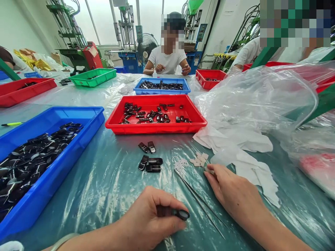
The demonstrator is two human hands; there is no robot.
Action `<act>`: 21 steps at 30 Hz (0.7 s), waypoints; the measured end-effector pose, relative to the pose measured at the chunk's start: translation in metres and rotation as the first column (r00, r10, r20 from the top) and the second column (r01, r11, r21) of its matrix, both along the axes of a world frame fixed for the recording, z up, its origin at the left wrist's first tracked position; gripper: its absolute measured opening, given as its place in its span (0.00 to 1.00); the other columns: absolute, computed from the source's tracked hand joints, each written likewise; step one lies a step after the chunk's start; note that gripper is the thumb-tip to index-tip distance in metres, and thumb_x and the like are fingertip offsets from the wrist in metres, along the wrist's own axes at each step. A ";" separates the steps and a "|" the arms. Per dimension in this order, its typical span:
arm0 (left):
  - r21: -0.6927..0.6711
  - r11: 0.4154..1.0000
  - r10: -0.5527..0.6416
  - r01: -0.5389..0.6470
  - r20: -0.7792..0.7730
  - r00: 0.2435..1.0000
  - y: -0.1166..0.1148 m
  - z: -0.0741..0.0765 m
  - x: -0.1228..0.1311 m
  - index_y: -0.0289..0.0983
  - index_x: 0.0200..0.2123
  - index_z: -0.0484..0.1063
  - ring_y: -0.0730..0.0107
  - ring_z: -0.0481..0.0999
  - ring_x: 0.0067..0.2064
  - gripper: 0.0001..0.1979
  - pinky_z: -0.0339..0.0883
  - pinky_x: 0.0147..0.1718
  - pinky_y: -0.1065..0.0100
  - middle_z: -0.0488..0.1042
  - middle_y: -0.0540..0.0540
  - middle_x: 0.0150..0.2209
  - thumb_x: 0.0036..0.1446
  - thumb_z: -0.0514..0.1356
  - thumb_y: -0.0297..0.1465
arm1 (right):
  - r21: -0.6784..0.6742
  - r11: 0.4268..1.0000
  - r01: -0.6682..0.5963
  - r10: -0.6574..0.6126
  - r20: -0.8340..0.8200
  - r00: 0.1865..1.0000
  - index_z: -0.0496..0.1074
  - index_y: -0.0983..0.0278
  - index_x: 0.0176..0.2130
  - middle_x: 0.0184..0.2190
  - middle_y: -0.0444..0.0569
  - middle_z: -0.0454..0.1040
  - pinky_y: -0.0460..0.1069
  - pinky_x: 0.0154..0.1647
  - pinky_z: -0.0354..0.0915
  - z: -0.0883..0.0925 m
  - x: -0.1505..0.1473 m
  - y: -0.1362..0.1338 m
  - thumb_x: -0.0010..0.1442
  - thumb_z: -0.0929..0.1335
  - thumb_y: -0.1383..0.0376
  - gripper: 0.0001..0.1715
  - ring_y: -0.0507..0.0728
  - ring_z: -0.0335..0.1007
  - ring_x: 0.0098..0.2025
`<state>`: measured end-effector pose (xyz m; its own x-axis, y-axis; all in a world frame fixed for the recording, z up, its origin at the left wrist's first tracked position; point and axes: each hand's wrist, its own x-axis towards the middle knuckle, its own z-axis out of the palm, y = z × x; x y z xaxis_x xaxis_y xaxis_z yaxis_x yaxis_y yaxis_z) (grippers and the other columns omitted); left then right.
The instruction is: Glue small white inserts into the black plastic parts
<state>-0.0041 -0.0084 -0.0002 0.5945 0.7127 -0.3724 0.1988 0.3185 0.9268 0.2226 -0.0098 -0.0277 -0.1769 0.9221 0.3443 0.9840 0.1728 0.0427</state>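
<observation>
My left hand (pixel 154 219) is closed, with thumb and forefinger pinching a small black plastic part (pixel 182 214) that has a shiny oval end. My right hand (pixel 232 188) is bent low over the table, its thumb and forefinger nearly together beside small pale square pieces (pixel 199 159); what lies between the fingertips is too small to make out. Metal tweezers (pixel 197 198) lie on the table between my hands, their tips by a pile of tiny clear bits (pixel 180 163). Several glossy black parts (pixel 150 161) lie farther left.
A red tray (pixel 157 129) with scattered black parts stands ahead. To the left is a blue tray (pixel 78 150) heaped with black parts. Crumpled white cloth (pixel 251 170) and clear plastic bags (pixel 256 97) cover the right side. A co-worker (pixel 167 57) sits across the table.
</observation>
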 end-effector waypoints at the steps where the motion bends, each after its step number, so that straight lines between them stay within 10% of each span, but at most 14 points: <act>1: -0.007 1.000 0.002 -0.002 -0.001 1.000 0.000 0.000 0.000 0.33 0.31 0.79 0.76 0.62 0.26 0.09 0.57 0.25 0.74 0.69 0.49 0.23 0.43 0.63 0.28 | -0.008 1.000 0.000 0.000 -0.013 1.000 0.65 0.63 0.31 0.26 0.49 0.76 0.47 0.15 0.56 0.000 0.000 0.000 0.63 0.56 0.64 0.14 0.56 0.72 0.20; 21: -0.070 0.997 0.012 -0.014 -0.027 1.000 0.001 0.000 0.003 0.31 0.29 0.77 0.81 0.62 0.21 0.07 0.56 0.22 0.78 0.66 0.53 0.20 0.44 0.61 0.25 | 0.025 0.987 -0.160 0.160 -0.330 0.930 0.65 0.61 0.33 0.22 0.42 0.72 0.43 0.19 0.64 0.025 -0.021 -0.016 0.64 0.57 0.64 0.11 0.50 0.71 0.20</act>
